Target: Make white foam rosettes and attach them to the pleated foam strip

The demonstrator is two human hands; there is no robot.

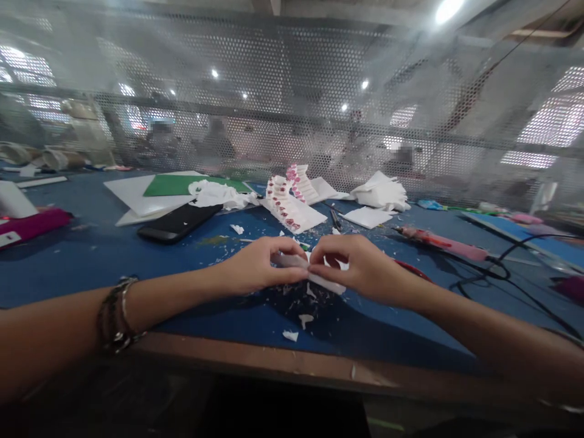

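Note:
My left hand point(260, 264) and my right hand point(360, 264) meet over the blue table point(91, 255), both pinched on a small folded white paper strip point(314, 278). The fingers of each hand curl round the strip's ends. A beaded bracelet point(116, 313) sits on my left wrist. White paper scraps point(296, 325) lie scattered under and before the hands.
A black phone point(177, 222) lies at the left. White and green sheets point(173, 185), crumpled white paper point(381, 191) and rows of pink-tipped folded pieces point(287, 204) lie behind. A pink glue gun point(438, 242) with a black cable point(515, 274) is at the right. Perforated mesh point(292, 109) backs the table.

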